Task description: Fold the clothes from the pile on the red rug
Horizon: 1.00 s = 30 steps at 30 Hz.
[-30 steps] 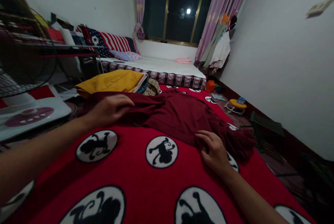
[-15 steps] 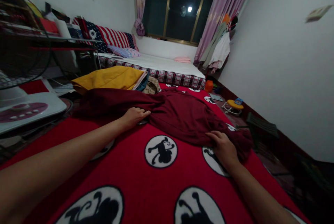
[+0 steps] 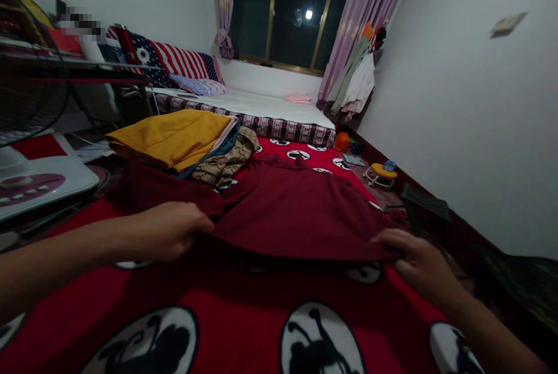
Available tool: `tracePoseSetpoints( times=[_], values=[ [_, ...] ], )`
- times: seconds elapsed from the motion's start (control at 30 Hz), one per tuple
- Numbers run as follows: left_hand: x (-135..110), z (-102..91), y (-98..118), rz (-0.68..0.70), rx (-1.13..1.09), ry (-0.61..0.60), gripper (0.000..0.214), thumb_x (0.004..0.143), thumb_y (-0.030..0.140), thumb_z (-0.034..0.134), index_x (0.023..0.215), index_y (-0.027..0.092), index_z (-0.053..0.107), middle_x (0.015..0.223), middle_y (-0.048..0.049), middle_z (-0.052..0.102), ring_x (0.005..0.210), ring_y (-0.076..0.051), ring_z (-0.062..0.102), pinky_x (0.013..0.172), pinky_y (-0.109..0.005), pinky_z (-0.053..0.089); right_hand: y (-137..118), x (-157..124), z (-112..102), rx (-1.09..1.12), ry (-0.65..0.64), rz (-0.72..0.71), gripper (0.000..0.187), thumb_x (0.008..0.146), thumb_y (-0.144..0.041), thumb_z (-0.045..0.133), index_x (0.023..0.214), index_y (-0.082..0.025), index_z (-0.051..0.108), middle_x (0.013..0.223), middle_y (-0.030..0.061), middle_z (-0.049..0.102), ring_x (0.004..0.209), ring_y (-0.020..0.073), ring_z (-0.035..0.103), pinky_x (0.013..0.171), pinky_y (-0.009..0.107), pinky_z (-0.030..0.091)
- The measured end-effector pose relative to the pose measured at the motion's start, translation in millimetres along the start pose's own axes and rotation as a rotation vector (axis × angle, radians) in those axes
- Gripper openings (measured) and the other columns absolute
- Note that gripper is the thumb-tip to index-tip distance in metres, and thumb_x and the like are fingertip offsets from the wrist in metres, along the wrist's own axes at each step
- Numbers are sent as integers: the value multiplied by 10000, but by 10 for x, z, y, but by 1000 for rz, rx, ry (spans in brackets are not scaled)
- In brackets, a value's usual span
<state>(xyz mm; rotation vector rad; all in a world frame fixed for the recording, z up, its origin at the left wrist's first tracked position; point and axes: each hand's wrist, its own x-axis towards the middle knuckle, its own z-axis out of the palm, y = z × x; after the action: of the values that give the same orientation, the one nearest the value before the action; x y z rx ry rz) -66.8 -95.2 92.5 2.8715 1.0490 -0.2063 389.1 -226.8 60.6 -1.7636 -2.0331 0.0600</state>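
Observation:
A dark red garment (image 3: 288, 205) lies spread on a red blanket (image 3: 226, 327) printed with black-and-white round figures. My left hand (image 3: 168, 230) is closed on the garment's near left edge and holds it lifted off the blanket. My right hand (image 3: 418, 261) pinches the near right corner of the same hem, also raised. The near edge hangs stretched between both hands, with a shadow under it. The far part of the garment rests on the blanket.
A stack of folded clothes (image 3: 174, 136) with a yellow piece on top sits behind the garment at left, a camouflage item (image 3: 224, 162) beside it. A fan base (image 3: 39, 179) stands at far left. A bed (image 3: 261, 110), window and hanging clothes (image 3: 353, 81) lie beyond.
Both hands have gone from resting on the garment to gripping its near edge and have lifted and pulled it toward me. The view has shifted slightly left.

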Motion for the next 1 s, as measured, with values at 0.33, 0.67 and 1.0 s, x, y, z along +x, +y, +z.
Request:
tracePoseSetpoints(
  times=[0.33,0.67,1.0],
  values=[
    [799,-9,527,32,42,201,243,824,175,500,961,217,696,1021,-87,661,898,-219,619,746,-316,489,-241,448,189,199,-115,73,275,829,-398,576,1011,-240,708,1043,68,716,959,240,661,859,348,519],
    [916,23,-504,-395,346,467,299,950,194,366,1065,210,642,980,-70,559,812,-184,549,662,-284,421,148,414,974,35,164,-38,219,875,-301,535,1005,-201,680,1097,85,631,1020,219,603,910,373,479],
    [1382,-134,-186,-432,328,521,287,913,136,389,940,72,667,1113,-166,568,1080,-260,490,884,-382,391,9,403,961,-150,137,-86,246,905,-284,512,1094,-223,657,1154,73,630,1024,233,569,899,404,462]
  ],
)
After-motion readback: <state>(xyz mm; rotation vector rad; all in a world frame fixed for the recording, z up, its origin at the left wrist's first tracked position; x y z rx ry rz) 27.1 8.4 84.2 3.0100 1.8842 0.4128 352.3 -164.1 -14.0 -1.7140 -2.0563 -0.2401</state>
